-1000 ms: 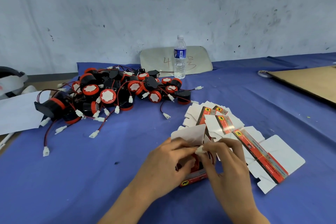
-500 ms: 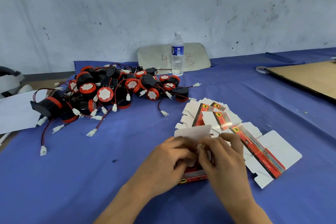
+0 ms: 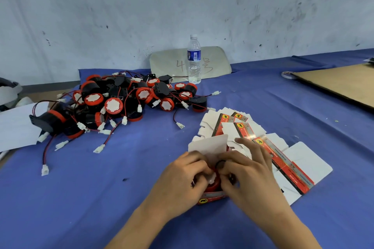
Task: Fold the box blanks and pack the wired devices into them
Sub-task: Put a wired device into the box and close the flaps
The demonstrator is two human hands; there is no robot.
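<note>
Lying far left of the box [image 3: 212,196], a white sheet [image 3: 16,125] hangs over the edge of the blue desk [image 3: 101,188]. Nearer, up and left of the box, sits the pile of devices [image 3: 121,103], black and red with white caps, their red-black wires and white plugs trailing toward the box. Behind the box, by the wall, a bottle [image 3: 194,59] stands before a pale board [image 3: 190,62].

The left hand [image 3: 182,180] closes on the box's left side, its fingers [image 3: 199,160] curled over the rim at the raised white flap [image 3: 208,145]. Inside the box a device [image 3: 212,182] shows red, with a white plug on top. The right hand [image 3: 249,176] grips the box's right side, thumb and forefinger pinched narrow over the device; the other fingers spread onto the blanks [image 3: 242,127].

These flat blanks fan out just right of and behind the box. Far right lies brown cardboard [image 3: 344,83], with a tape roll [image 3: 288,75] at its left corner.
</note>
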